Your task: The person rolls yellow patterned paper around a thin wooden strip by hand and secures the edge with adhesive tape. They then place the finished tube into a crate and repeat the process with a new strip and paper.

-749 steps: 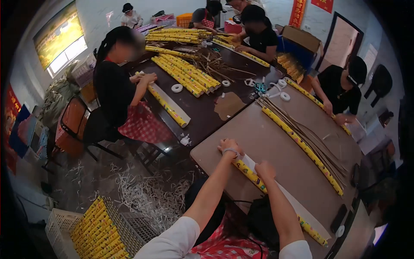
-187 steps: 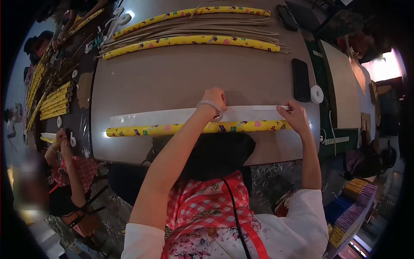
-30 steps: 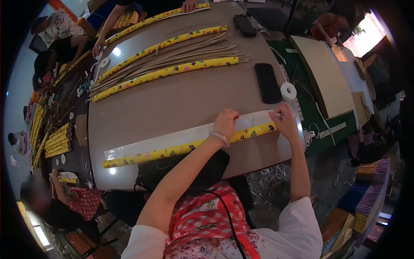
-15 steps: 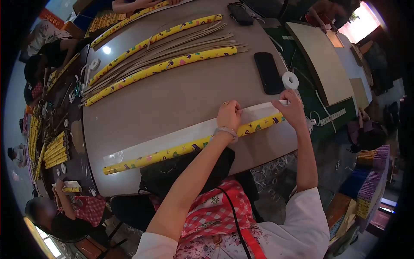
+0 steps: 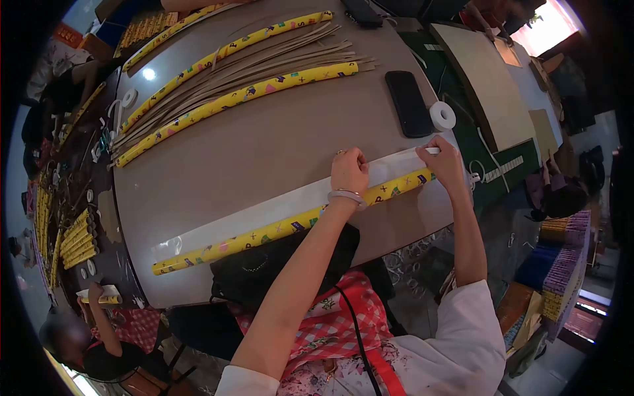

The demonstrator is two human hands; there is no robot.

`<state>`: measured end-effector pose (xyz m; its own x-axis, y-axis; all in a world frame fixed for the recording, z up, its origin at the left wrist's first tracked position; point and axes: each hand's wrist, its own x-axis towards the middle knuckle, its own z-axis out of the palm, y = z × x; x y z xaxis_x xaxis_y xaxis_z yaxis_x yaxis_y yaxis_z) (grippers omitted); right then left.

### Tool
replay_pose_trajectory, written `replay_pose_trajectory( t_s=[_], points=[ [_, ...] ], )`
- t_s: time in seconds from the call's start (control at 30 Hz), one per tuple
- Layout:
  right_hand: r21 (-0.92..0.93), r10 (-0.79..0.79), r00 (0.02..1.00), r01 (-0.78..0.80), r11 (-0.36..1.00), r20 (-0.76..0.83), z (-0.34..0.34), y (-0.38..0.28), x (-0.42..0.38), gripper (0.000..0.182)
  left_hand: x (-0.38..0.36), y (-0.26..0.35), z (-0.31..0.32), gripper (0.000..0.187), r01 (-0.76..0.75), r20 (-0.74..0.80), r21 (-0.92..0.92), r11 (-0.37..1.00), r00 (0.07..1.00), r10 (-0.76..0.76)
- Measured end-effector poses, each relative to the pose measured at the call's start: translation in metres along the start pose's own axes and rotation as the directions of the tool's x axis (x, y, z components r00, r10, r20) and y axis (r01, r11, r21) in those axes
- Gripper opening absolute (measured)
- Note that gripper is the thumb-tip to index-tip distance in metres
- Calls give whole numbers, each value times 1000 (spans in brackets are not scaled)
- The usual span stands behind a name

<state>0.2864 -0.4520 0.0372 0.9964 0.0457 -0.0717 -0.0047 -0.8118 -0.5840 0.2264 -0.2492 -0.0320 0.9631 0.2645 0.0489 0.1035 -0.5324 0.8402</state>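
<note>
A long yellow sheet of printed paper point(image 5: 264, 233) lies partly rolled along the table's near edge, its white back point(image 5: 264, 207) showing as a strip on the far side. My left hand point(image 5: 350, 173), with a bracelet at the wrist, rests on this strip with curled fingers; what they pinch, if anything, is hidden. At the strip's right end, my right hand point(image 5: 442, 162) grips the paper's far edge between thumb and fingers. A clear, shiny piece point(image 5: 168, 248) shows at the sheet's left end.
Yellow rolls point(image 5: 244, 94) and thin brown strips point(image 5: 218, 89) lie across the table. A black phone point(image 5: 407, 104) and a white tape roll point(image 5: 442, 115) sit beyond my right hand. A black bag point(image 5: 284, 264) is at the near edge. Co-workers sit around, one at lower left point(image 5: 99, 343).
The camera view has shifted slightly, moving the table's far side up and left. My left hand's fingers look more curled and a little above the strip's edge; my right hand keeps its grip.
</note>
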Motion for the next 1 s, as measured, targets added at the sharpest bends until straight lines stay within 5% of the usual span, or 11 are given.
replay_pose_trajectory(
  t_s=[0.37, 0.57, 0.73, 0.93, 1.0],
  points=[
    [-86, 33, 999, -34, 996, -14, 7, -2, 9, 31, 2, 6, -4, 11, 123, 74, -114, 986, 991, -115],
    [-97, 82, 990, -70, 993, 119, -9, -12, 20, 26, 5, 7, -5, 12, 128, 72, -105, 986, 990, -121],
    [283, 195, 832, -383, 879, 520, -33, -43, 23, 22, 9, 7, -7, 12, 164, 109, -93, 982, 982, -154],
    [443, 183, 811, -475, 760, 556, -26, -39, 19, 19, 10, 5, -5, 12, 172, 118, -95, 981, 980, -161],
    [393, 159, 856, -381, 837, 492, -23, -21, 22, 19, 9, 6, -6, 12, 186, 121, -89, 979, 977, -174]
  ],
)
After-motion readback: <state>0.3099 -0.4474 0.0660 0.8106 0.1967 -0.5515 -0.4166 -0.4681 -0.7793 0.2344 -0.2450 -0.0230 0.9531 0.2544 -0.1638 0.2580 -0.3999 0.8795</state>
